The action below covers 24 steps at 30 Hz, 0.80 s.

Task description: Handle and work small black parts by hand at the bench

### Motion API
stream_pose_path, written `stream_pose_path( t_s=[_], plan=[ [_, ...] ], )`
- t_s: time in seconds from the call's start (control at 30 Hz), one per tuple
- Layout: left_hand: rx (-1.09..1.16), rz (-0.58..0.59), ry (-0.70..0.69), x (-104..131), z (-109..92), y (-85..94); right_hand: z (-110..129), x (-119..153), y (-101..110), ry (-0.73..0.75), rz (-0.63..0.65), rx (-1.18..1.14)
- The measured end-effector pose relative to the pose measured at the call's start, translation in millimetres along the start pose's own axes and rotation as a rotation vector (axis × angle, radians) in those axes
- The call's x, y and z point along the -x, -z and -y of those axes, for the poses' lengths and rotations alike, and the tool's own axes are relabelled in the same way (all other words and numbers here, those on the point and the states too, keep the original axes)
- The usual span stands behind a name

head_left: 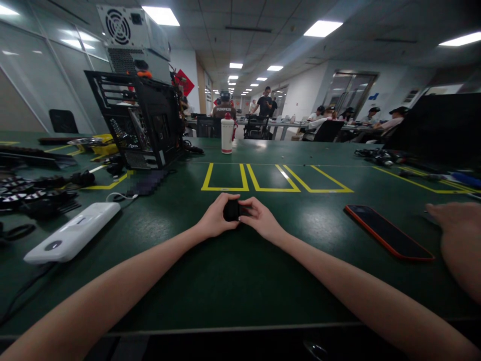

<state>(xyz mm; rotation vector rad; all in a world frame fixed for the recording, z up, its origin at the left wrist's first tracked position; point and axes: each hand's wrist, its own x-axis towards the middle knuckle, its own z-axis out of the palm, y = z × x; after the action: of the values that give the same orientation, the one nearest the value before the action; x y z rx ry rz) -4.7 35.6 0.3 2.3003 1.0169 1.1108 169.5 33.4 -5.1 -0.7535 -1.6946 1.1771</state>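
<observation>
A small, dark, rounded black object [231, 211] is held just above or on the green table, in front of me; its exact kind does not show. My left hand [217, 216] is closed round its left side, thumb below and fingers over the top. From the right, my right hand [262, 219] meets it with thumb and fingertips bent together at its edge. Part of the object is hidden by the fingers. Beyond both hands, yellow tape outlines [274, 189] mark the table [240, 281].
At left lie a white power bank [75, 233] with a cable and a black open computer case [139, 120]. A white cup [227, 134] stands farther back. To the right are an orange-edged phone [387, 231], another person's hand [460, 240] and a dark monitor [439, 133].
</observation>
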Motion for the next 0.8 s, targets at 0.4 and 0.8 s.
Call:
stream_pose_path(
  t_s=[0.4, 0.8],
  plan=[
    [-0.002, 0.002, -0.006, -1.0, 2.3, -0.7, 3.0, -1.5, -0.6, -0.022, -0.037, 0.057],
    [0.002, 0.005, 0.005, 0.3, 0.0, 0.7, 0.0, -2.8, -0.6, 0.042, -0.041, 0.047]
  ],
)
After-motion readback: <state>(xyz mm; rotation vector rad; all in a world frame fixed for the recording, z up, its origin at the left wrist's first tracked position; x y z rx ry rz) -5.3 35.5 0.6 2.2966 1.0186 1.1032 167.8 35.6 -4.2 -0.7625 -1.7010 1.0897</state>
